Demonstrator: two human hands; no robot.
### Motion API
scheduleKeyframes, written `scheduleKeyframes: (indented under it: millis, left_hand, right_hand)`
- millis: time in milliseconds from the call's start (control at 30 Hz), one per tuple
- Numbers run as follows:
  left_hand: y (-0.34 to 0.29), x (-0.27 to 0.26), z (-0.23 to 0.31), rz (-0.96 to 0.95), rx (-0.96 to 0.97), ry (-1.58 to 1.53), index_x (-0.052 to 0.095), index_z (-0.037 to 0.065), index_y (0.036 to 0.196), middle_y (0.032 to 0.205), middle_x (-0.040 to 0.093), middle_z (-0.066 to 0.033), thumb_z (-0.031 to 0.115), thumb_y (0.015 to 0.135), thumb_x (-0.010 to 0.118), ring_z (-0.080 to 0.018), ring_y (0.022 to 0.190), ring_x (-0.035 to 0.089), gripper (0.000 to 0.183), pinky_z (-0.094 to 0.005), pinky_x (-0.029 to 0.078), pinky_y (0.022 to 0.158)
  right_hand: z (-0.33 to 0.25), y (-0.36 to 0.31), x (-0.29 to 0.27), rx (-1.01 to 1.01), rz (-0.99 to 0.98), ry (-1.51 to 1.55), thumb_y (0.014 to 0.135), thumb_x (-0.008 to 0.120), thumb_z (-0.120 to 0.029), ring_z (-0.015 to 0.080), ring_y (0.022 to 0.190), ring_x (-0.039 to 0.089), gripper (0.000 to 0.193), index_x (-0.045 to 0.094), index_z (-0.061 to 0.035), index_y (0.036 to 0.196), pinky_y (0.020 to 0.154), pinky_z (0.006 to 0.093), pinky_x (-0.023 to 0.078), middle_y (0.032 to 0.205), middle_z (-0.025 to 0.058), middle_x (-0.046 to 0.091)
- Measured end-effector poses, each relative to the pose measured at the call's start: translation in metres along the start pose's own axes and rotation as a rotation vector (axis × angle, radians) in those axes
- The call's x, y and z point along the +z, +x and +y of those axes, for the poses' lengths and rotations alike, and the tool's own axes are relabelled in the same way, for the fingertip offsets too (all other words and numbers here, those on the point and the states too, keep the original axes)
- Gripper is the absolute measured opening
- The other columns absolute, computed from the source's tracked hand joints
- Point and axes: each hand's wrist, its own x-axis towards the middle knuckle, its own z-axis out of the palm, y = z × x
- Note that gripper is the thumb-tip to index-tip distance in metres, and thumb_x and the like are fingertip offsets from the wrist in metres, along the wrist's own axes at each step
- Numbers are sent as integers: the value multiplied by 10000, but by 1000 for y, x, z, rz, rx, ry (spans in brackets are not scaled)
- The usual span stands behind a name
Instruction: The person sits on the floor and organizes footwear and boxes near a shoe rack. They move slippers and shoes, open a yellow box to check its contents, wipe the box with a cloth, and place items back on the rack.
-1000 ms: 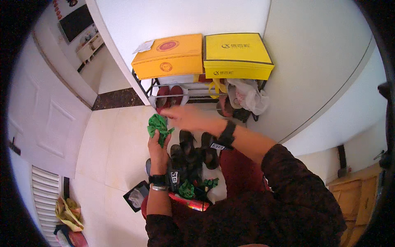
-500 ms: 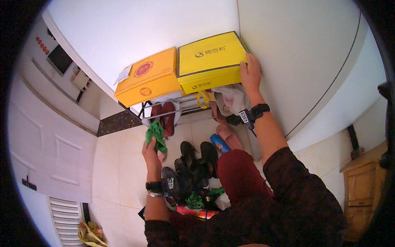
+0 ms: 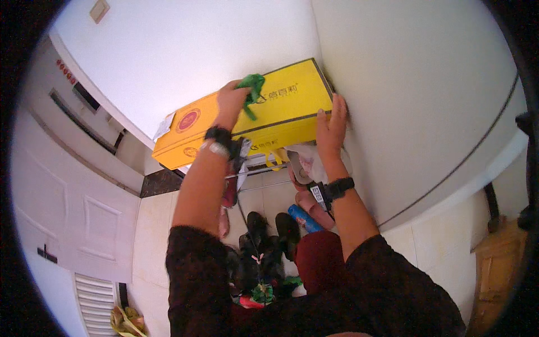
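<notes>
In the head view, the person's left hand point(image 3: 232, 101) is over the lid of the yellow box point(image 3: 300, 106), near its border with the orange box point(image 3: 179, 135); the thumb and fingers are closed on a bunched green cloth point(image 3: 254, 85), and one loose end of this cloth hangs toward the front edge of the lid; how firmly the fingers pinch, one cannot tell. The right hand point(image 3: 332, 126) is at the right front corner of the yellow box; its fingers are extended and lie close together, while the thumb stands apart from them, against the front edge; whether the palm also presses, one cannot tell. Both boxes sit side by side on top of a shoe rack point(image 3: 261, 170); below, dark shoes point(image 3: 257, 224), a blue cylinder point(image 3: 303, 219) and pink slippers point(image 3: 319, 212) are on the floor.

The step in hand seems to be passing the cloth over the yellow lid, with the right hand as a support; a further stroke would call for the cloth to be laid flatter under the left fingers, and for a steady right hand at the corner, so that the light-looking box does not slide on the rack.
</notes>
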Motion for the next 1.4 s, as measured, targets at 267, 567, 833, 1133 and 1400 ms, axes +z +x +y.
scheduleKeyframes:
  millis: [267, 567, 833, 1133, 1400]
  left_hand:
    - [66, 123, 12, -58, 145, 544, 727, 55, 900, 934, 683, -193, 141, 745, 593, -366, 896, 646, 223, -426, 509, 827]
    - [67, 194, 40, -56, 551, 512, 723, 58, 875, 894, 668, -190, 133, 667, 613, -374, 869, 628, 247, -453, 504, 797]
    - [-7, 149, 58, -540, 330, 314, 744, 127, 920, 863, 691, -170, 48, 661, 592, -328, 809, 659, 311, -386, 534, 759]
    - [-84, 21, 9, -331, 449, 424, 731, 117, 890, 878, 682, -164, 45, 667, 588, -343, 818, 645, 274, -387, 517, 744]
    - [-239, -167, -104, -72, -248, 29, 682, 37, 951, 878, 669, -47, 64, 782, 586, -144, 799, 617, 197, -281, 487, 714]
  right_hand:
    - [-2, -2, 1, 132, 7, 88, 923, 574, -161, 352, 1338, 346, 577, 328, -5, 1421, 1118, 396, 260, 1444, 234, 354]
    - [-5, -4, -1, 231, 37, 220, 909, 621, -201, 358, 1348, 337, 627, 319, -8, 1424, 1120, 403, 255, 1449, 235, 358]
    - [5, -5, 2, 239, -5, 278, 912, 624, -264, 364, 1346, 348, 658, 310, -25, 1438, 1111, 385, 272, 1456, 238, 357]
    - [16, -4, 4, 244, -51, 176, 881, 644, -388, 375, 1354, 346, 746, 298, -54, 1451, 1100, 401, 300, 1473, 240, 335]
    - [19, -1, 3, 206, -88, 187, 890, 627, -384, 350, 1378, 296, 753, 297, 16, 1435, 1128, 399, 240, 1476, 239, 324]
